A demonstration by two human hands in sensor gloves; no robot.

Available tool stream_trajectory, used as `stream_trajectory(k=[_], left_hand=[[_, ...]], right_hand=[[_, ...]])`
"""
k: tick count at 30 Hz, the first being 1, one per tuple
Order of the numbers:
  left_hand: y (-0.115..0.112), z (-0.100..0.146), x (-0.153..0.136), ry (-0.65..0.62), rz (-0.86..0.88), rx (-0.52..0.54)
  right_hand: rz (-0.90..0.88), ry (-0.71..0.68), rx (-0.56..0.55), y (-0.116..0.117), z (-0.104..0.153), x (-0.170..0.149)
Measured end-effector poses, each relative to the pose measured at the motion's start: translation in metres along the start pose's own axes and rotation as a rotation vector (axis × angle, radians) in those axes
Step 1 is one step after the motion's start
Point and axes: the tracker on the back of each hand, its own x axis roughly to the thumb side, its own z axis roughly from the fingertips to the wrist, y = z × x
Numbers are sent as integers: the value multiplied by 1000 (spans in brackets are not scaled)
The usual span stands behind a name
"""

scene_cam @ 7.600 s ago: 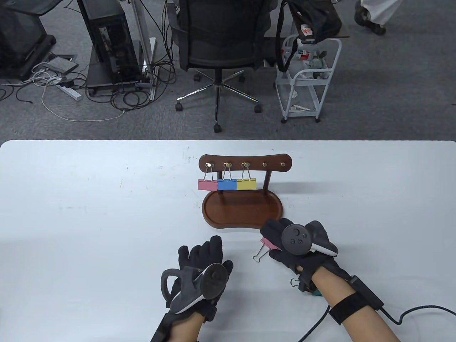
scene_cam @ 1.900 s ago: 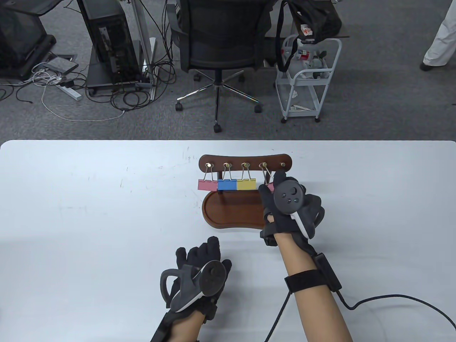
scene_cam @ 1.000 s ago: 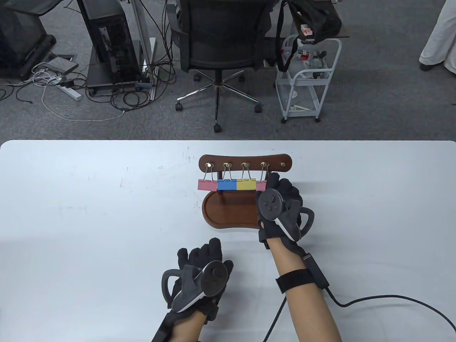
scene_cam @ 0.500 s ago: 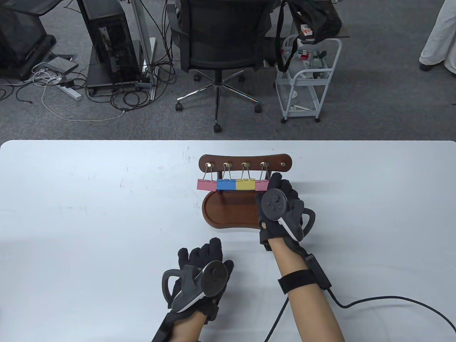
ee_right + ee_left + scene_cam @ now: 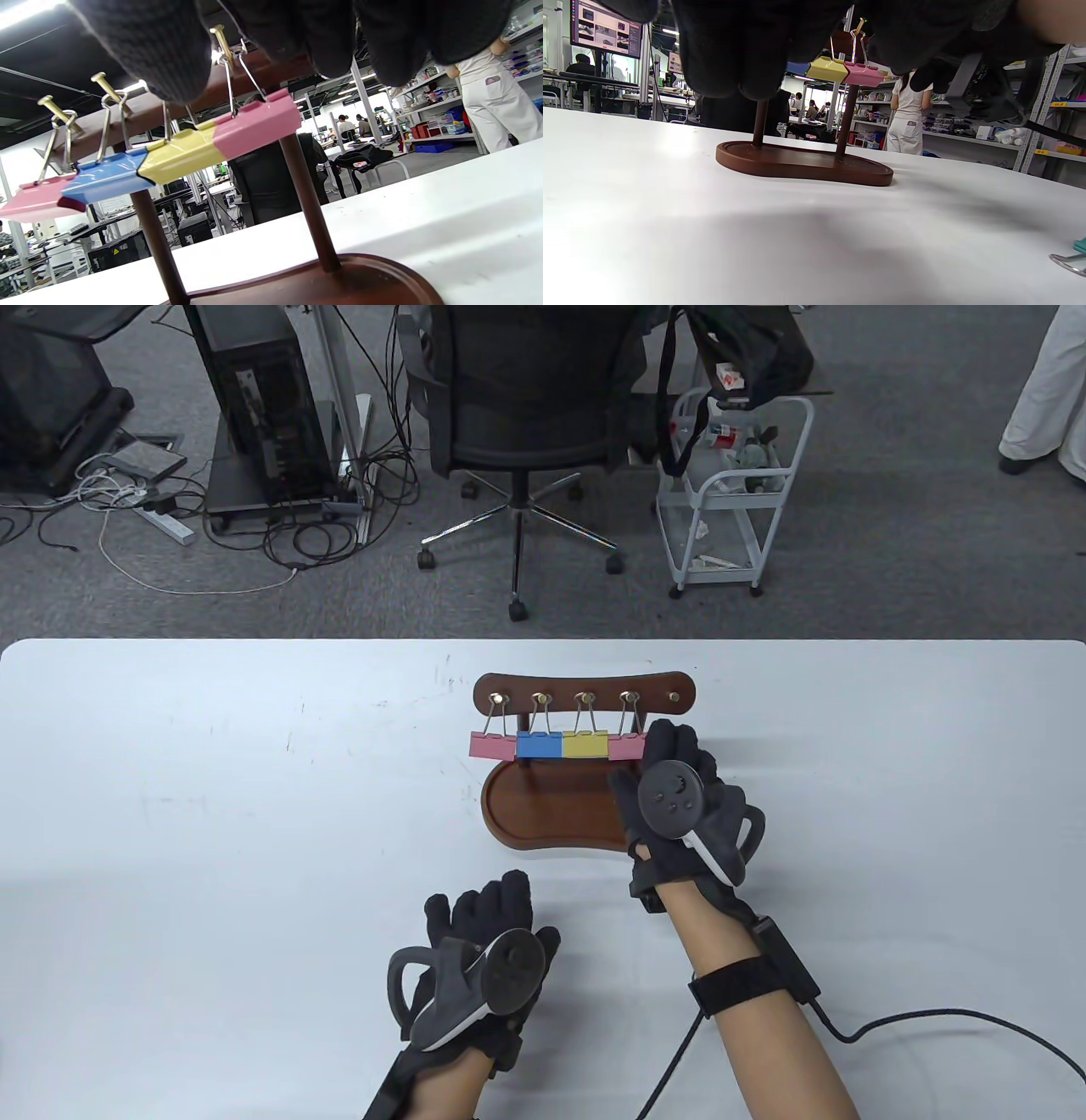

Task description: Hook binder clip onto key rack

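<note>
While four clips (image 5: 562, 745) crowd the key rack (image 5: 585, 688), right hand (image 5: 679, 802) beside, fingers' spread unclear.

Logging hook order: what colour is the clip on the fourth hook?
Pink binder clip, clearest in the right wrist view.

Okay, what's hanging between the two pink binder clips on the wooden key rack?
In the table view, a blue binder clip and a yellow binder clip hang side by side between the left pink binder clip and the right pink binder clip.

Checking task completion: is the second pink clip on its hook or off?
On. The pink clip hangs by its wire loop from the fourth hook, clear of the fingers.
</note>
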Motion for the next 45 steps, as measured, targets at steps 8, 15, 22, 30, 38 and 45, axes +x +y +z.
stream_trajectory(k=[8, 15, 22, 30, 38, 45], left_hand=[[1, 1, 0, 3, -9, 11], [1, 3, 0, 2, -13, 16], [1, 4, -1, 1, -14, 11], [1, 4, 0, -6, -11, 3], [0, 4, 1, -11, -6, -5], [1, 4, 2, -13, -8, -3]], right_hand=[[24, -61, 33, -20, 13, -8], [26, -112, 55, -40, 31, -22], [45, -147, 90, -54, 50, -41], [98, -178, 164, -59, 77, -65], [89, -207, 262, -52, 99, -89], [100, -254, 379, -39, 118, -109]])
